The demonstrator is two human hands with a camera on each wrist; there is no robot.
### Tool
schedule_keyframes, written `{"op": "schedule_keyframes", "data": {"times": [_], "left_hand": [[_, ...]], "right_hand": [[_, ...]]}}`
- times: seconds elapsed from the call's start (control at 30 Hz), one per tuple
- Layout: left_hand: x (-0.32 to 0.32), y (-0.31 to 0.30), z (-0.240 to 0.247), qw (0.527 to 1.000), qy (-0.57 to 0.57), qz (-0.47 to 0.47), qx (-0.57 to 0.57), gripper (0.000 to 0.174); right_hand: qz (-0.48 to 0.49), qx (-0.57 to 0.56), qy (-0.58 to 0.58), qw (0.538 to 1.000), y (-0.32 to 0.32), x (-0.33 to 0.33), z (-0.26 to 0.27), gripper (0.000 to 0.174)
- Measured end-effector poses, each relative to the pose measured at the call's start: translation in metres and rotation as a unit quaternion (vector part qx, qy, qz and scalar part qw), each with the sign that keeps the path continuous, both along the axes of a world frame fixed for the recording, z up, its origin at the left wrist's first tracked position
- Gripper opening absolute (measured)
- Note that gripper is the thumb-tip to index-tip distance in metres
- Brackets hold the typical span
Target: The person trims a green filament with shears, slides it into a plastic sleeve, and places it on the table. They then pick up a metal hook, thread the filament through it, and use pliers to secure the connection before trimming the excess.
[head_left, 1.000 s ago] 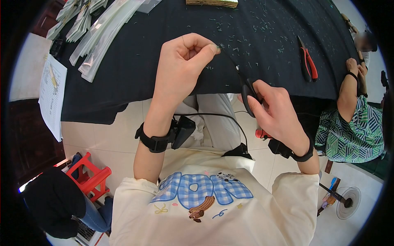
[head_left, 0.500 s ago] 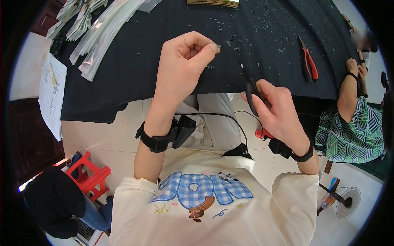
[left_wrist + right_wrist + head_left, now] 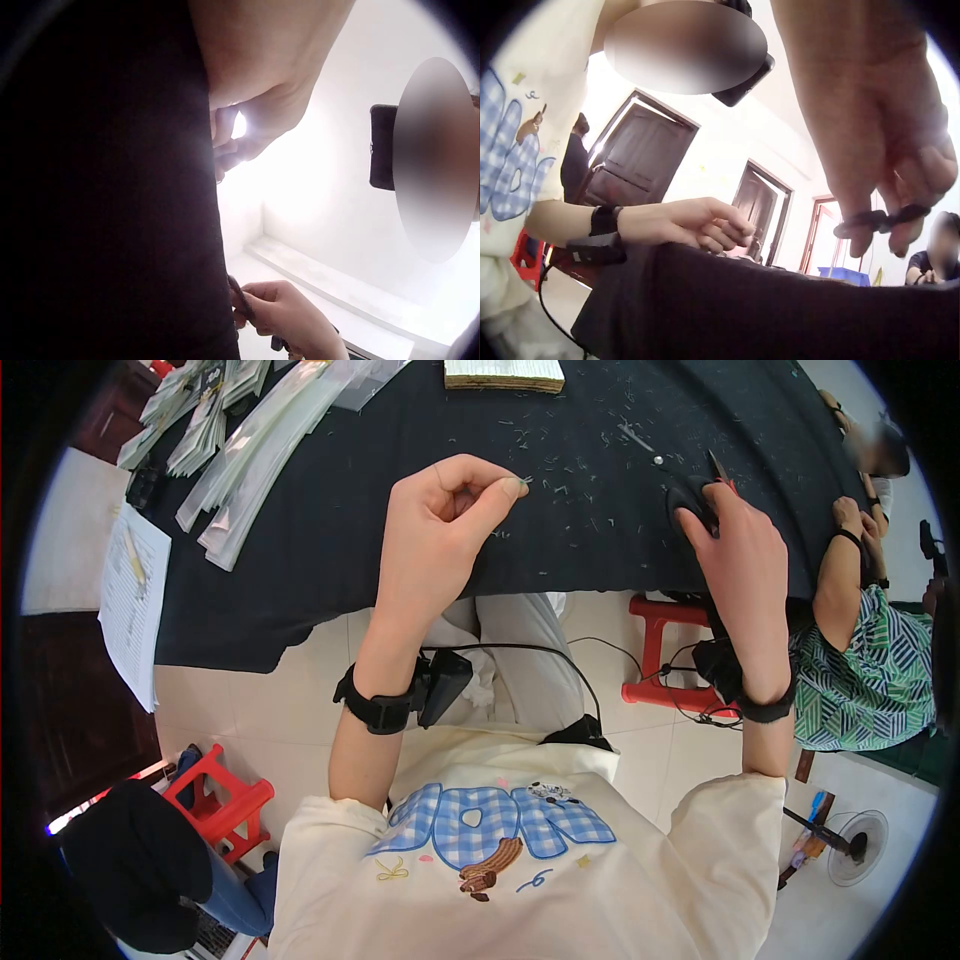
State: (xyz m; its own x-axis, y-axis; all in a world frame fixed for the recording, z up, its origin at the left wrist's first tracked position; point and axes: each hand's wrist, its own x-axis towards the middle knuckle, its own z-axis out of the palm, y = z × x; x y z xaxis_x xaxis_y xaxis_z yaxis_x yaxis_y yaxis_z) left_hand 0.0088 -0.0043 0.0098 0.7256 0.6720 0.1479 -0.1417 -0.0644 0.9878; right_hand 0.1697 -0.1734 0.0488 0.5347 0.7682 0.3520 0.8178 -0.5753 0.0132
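Observation:
In the head view my left hand (image 3: 430,540) pinches a tiny greenish piece (image 3: 526,481) between thumb and index finger, above the black cloth. My right hand (image 3: 745,570) is at the right of the cloth, its fingers in the handles of black scissors (image 3: 690,505), whose blades point up and left. The right wrist view shows the black handles (image 3: 881,222) around the right fingers. Beyond the right hand lie pliers (image 3: 722,472), mostly covered by it. In the left wrist view the left fingertips are partly hidden behind a dark edge.
Small clippings (image 3: 560,490) lie scattered on the black cloth (image 3: 330,560). Clear plastic sleeves (image 3: 255,470) and card bundles (image 3: 195,440) are at the left, beside a written sheet (image 3: 135,595). A pale block (image 3: 504,374) stands at the back. Another person (image 3: 850,650) sits at the right.
The right hand has moved right with the scissors, away from the left hand and over the pliers. The left hand keeps its pinch, almost in place. The view has shifted slightly.

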Motion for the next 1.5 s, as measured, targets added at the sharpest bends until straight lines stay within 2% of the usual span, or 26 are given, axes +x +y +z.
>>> {"op": "schedule_keyframes", "data": {"times": [0.07, 0.13, 0.3, 0.4, 0.43, 0.53, 0.67, 0.7, 0.83, 1.03, 1.13, 1.2, 1.23, 1.3, 1.37, 1.5], "left_hand": [[0.000, -0.001, 0.000, 1.000, -0.010, -0.004, -0.003, 0.008], [0.003, -0.003, -0.007, 0.997, -0.063, -0.003, 0.040, 0.004], [-0.002, -0.010, 0.003, 0.987, -0.074, 0.009, 0.140, 0.003], [-0.013, -0.015, 0.025, 0.960, -0.079, 0.040, 0.267, 0.011], [-0.014, -0.017, 0.032, 0.958, -0.082, 0.040, 0.271, 0.011], [-0.018, -0.023, 0.051, 0.918, -0.122, 0.048, 0.375, 0.017], [-0.018, -0.028, 0.064, 0.885, -0.132, 0.053, 0.444, 0.019], [-0.017, -0.029, 0.066, 0.883, -0.136, 0.049, 0.447, 0.019], [-0.013, -0.031, 0.073, 0.860, -0.128, 0.053, 0.491, 0.020], [-0.009, -0.031, 0.074, 0.849, -0.119, 0.041, 0.514, 0.021], [-0.006, -0.029, 0.072, 0.849, -0.126, 0.043, 0.511, 0.021], [-0.004, -0.029, 0.069, 0.851, -0.134, 0.044, 0.507, 0.021], [-0.004, -0.029, 0.067, 0.857, -0.129, 0.042, 0.497, 0.020], [-0.004, -0.027, 0.065, 0.865, -0.123, 0.044, 0.484, 0.020], [-0.002, -0.026, 0.063, 0.880, -0.128, 0.032, 0.456, 0.019], [-0.002, -0.026, 0.060, 0.887, -0.134, 0.027, 0.441, 0.017]], "right_hand": [[0.005, -0.008, -0.022, 1.000, 0.002, 0.009, -0.001, 0.022], [0.024, -0.018, 0.022, 0.999, 0.004, 0.019, -0.003, 0.022], [0.059, 0.001, 0.043, 0.997, 0.007, 0.031, -0.005, 0.021], [0.056, 0.000, 0.048, 0.997, 0.011, 0.031, -0.005, 0.020], [0.056, 0.004, 0.045, 0.997, 0.012, 0.032, -0.005, 0.020], [0.059, 0.006, 0.078, 0.995, 0.012, 0.035, -0.003, 0.021], [0.043, -0.055, 0.107, 0.992, 0.015, 0.042, 0.007, 0.022], [0.041, -0.091, 0.122, 0.987, 0.015, 0.045, 0.011, 0.022], [0.059, -0.092, 0.151, 0.982, 0.017, 0.055, 0.009, 0.024], [0.115, 0.021, 0.119, 0.986, 0.011, 0.043, 0.003, 0.015], [0.123, 0.065, 0.160, 0.977, 0.013, 0.036, 0.000, 0.013], [0.159, 0.104, 0.111, 0.975, 0.016, 0.040, -0.016, 0.012], [0.160, 0.104, 0.110, 0.975, 0.019, 0.030, -0.006, 0.012], [0.134, 0.237, 0.296, 0.916, 0.021, -0.003, 0.019, 0.019], [0.164, 0.316, 0.438, 0.826, 0.020, -0.026, 0.025, 0.026], [0.223, 0.319, 0.451, 0.803, 0.026, -0.046, 0.027, 0.027]]}}
